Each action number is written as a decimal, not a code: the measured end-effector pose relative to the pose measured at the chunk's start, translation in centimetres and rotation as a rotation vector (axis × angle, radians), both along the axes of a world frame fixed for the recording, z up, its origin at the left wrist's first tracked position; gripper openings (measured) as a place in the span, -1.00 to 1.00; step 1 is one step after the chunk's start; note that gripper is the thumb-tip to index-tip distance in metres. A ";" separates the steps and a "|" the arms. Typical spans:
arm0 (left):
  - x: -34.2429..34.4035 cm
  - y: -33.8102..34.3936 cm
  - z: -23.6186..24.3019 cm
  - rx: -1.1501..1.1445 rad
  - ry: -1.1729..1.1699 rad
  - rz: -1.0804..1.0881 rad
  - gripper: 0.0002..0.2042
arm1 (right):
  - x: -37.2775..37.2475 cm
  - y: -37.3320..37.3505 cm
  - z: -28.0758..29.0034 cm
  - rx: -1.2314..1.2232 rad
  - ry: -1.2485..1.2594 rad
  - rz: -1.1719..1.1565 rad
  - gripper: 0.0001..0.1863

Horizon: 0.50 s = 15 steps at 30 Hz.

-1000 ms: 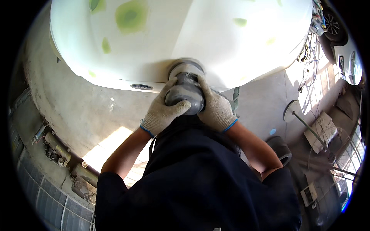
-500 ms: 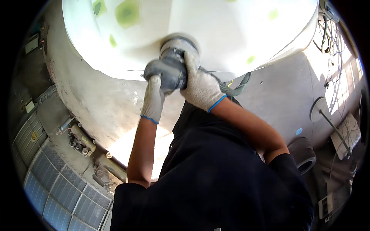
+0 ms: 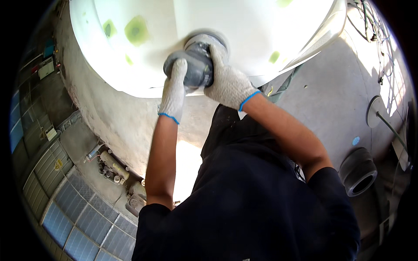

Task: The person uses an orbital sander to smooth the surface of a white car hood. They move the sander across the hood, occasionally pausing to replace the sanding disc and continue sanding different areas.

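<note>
A black and grey power sander [image 3: 195, 65] rests with its round pad on a large white car panel [image 3: 259, 35] marked with soft green patches. My left hand [image 3: 173, 85], in a knitted white glove with a blue cuff, grips the rear of the tool with the thumb on top. My right hand [image 3: 224, 80], gloved the same way, wraps round the tool's right side near the pad. A greyish hose [image 3: 283, 89] shows below the panel on the right, partly behind my right hand and arm.
Below the panel is a grey concrete floor [image 3: 313, 100]. Cables [image 3: 376, 39] lie at the upper right. A round-based stand [image 3: 374, 113] and a tire [image 3: 355, 172] are at the right. Metal tanks and fittings [image 3: 113, 167] sit at the lower left, beside barred windows [image 3: 82, 217].
The sander and both hands have moved up and leftward across the panel. My left arm is straighter, with the thumb now on the tool's rear top. My body and view have shifted slightly.
</note>
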State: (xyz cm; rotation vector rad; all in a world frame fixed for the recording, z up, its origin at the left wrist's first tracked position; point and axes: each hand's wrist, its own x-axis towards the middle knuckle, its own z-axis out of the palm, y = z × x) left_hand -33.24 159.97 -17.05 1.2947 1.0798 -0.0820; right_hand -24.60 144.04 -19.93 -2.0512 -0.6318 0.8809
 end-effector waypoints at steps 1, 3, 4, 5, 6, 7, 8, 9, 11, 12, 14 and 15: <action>1.5 0.7 0.6 0.003 -0.042 -0.001 -0.05 | 1.1 0.7 0.2 0.033 -0.032 -0.017 0.04; 2.6 2.0 0.8 -0.015 -0.063 -0.040 -0.04 | 2.4 1.6 0.4 0.093 -0.090 -0.060 0.01; 2.4 2.9 0.8 -0.033 -0.047 -0.075 -0.03 | 2.1 1.8 0.4 0.119 -0.123 -0.062 0.00; 2.1 3.6 0.3 -0.051 -0.029 -0.106 -0.03 | 1.7 1.9 -0.2 0.145 -0.156 -0.061 0.00; 1.6 3.3 -0.4 0.015 -0.135 -0.081 -0.06 | 2.0 2.3 0.2 0.169 -0.191 -0.061 -0.01; 0.2 3.0 -0.5 -0.052 -0.120 -0.039 -0.09 | 1.3 2.1 1.1 0.002 -0.061 0.024 0.01; -1.2 2.3 -0.1 -0.127 -0.104 -0.005 -0.12 | -0.2 1.9 -0.3 0.049 -0.110 -0.006 0.05; -3.1 2.4 -0.7 -0.185 -0.082 -0.034 -0.14 | -1.2 1.7 0.1 -0.032 -0.065 0.041 0.08; -7.5 2.6 -2.5 -0.258 -0.010 -0.150 -0.16 | -3.5 0.6 0.5 -0.123 0.032 0.120 0.14; -9.4 2.6 -3.3 -0.279 0.030 -0.237 -0.16 | -5.0 -0.2 -0.3 -0.141 0.074 0.152 0.15; -11.3 3.0 -3.6 -0.171 0.001 -0.482 -0.16 | -8.6 -0.9 -3.0 -0.060 0.050 0.059 0.20; -11.8 3.5 -4.1 -0.135 0.013 -0.525 -0.08 | -9.6 -0.3 -2.9 -0.038 0.033 -0.008 0.19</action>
